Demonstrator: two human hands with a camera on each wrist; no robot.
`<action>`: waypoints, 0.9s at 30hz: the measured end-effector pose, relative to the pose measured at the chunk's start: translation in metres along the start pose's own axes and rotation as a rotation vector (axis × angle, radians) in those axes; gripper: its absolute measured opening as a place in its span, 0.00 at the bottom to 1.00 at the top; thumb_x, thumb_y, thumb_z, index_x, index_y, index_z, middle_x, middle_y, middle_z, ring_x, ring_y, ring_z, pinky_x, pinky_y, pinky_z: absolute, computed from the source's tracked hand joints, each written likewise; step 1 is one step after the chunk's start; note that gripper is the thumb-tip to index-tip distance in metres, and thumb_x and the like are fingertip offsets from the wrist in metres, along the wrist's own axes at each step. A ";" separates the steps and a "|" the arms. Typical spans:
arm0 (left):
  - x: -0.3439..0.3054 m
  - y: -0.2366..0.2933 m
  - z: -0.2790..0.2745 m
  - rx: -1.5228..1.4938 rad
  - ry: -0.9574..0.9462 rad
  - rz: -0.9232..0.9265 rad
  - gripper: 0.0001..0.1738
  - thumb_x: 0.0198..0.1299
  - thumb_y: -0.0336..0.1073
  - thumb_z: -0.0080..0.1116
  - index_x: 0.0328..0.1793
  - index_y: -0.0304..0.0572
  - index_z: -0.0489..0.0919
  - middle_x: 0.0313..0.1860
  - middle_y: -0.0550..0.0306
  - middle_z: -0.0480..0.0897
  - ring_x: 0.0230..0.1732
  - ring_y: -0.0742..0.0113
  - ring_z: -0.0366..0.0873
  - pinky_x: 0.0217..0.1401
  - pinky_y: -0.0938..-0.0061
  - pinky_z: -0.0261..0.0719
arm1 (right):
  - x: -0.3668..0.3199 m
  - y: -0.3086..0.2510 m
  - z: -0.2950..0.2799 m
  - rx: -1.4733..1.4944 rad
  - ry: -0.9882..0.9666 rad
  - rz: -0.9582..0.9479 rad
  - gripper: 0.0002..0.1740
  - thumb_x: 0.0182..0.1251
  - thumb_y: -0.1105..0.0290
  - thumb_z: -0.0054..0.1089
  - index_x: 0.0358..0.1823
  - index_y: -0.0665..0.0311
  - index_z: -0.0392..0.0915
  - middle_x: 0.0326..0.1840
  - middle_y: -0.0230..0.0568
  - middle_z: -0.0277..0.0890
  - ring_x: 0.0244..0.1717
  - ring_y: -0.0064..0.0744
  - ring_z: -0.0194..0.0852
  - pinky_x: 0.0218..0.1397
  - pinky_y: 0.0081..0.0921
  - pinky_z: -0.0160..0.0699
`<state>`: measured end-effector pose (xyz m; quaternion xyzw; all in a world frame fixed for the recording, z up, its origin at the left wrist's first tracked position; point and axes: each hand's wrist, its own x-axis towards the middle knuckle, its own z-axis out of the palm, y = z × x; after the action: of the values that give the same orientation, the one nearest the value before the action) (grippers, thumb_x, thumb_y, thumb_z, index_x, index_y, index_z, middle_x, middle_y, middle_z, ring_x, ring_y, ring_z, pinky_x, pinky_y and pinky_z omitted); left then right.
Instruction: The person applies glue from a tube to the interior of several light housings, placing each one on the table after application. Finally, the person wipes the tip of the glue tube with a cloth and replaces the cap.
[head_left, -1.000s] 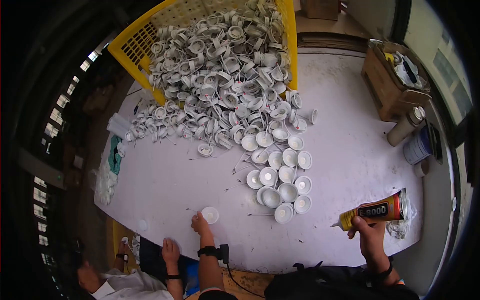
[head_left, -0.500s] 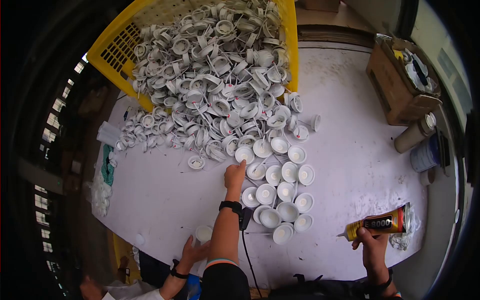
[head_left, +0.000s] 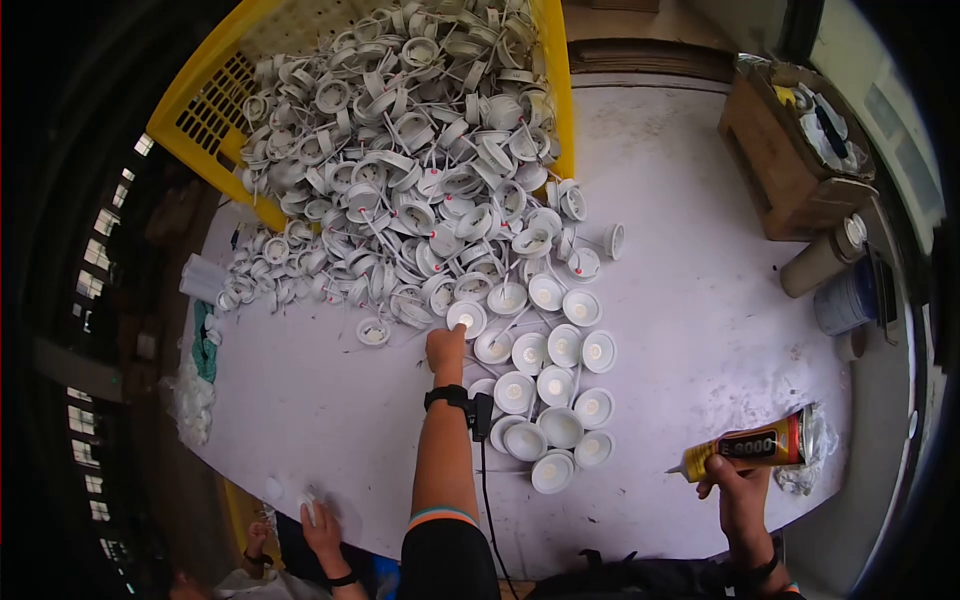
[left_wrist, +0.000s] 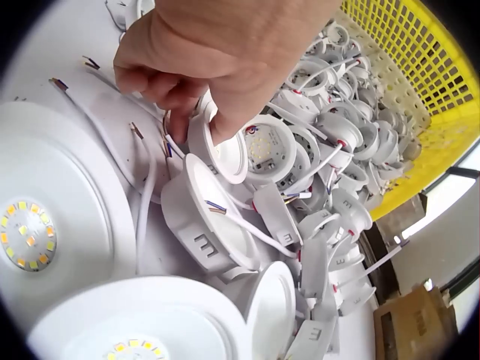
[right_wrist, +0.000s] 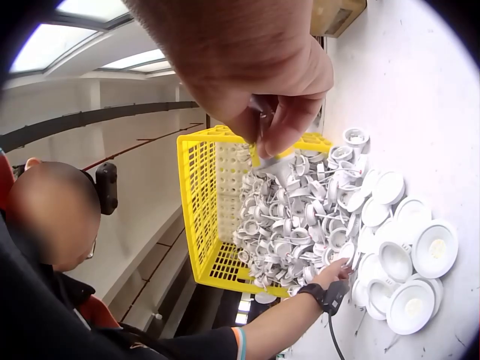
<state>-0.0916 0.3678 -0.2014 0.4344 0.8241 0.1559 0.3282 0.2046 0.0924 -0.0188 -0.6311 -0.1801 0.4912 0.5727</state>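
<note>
At the near edge of the pile, my left hand (head_left: 446, 348) pinches the rim of a round white LED downlight (head_left: 466, 317). The left wrist view shows the thumb inside this downlight's ring (left_wrist: 234, 163), with the fingers curled behind it. Cables with bare wire ends lie beside it. My right hand (head_left: 738, 490) grips a yellow and black tube of E-8000 glue (head_left: 750, 443) over the right side of the table, nozzle pointing left. Face-up downlights (head_left: 560, 427) are grouped just right of my left forearm.
A yellow basket (head_left: 563, 110) spills a heap of downlights (head_left: 400, 150) onto the table (head_left: 680, 300). Back right stand a cardboard box (head_left: 770, 150), a bottle (head_left: 825, 258) and a blue tub (head_left: 845, 300). Another person's hand (head_left: 322, 540) is at the front left edge with a whitish piece.
My left hand has moved from a single downlight near the front edge to one by the pile. The other person's hand reached to that front downlight and drew back left. The right hand keeps its grip.
</note>
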 end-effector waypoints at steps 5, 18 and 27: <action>0.012 -0.026 -0.007 -0.156 0.209 -0.003 0.23 0.38 0.45 0.54 0.29 0.27 0.76 0.26 0.44 0.77 0.28 0.57 0.75 0.30 0.67 0.70 | -0.007 -0.002 -0.006 0.016 -0.009 -0.039 0.14 0.48 0.75 0.56 0.34 0.72 0.65 0.21 0.43 0.69 0.14 0.26 0.68 0.16 0.18 0.68; -0.251 -0.055 -0.096 -1.387 -0.677 -0.062 0.19 0.50 0.34 0.41 0.49 0.37 0.62 0.44 0.41 0.71 0.37 0.58 0.74 0.36 0.72 0.73 | -0.058 -0.013 -0.014 0.121 -0.111 -0.201 0.17 0.47 0.71 0.57 0.36 0.71 0.63 0.25 0.42 0.67 0.16 0.26 0.67 0.12 0.17 0.67; -0.377 -0.041 -0.078 -1.420 -1.147 0.069 0.32 0.53 0.48 0.39 0.63 0.41 0.51 0.53 0.37 0.62 0.45 0.57 0.68 0.38 0.66 0.68 | -0.105 -0.029 -0.023 0.117 -0.359 -0.279 0.14 0.48 0.75 0.57 0.35 0.69 0.62 0.33 0.49 0.69 0.19 0.28 0.70 0.18 0.18 0.73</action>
<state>-0.0163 0.0382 -0.0133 0.1657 0.2314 0.3963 0.8729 0.1860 0.0045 0.0475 -0.4682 -0.3359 0.5213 0.6294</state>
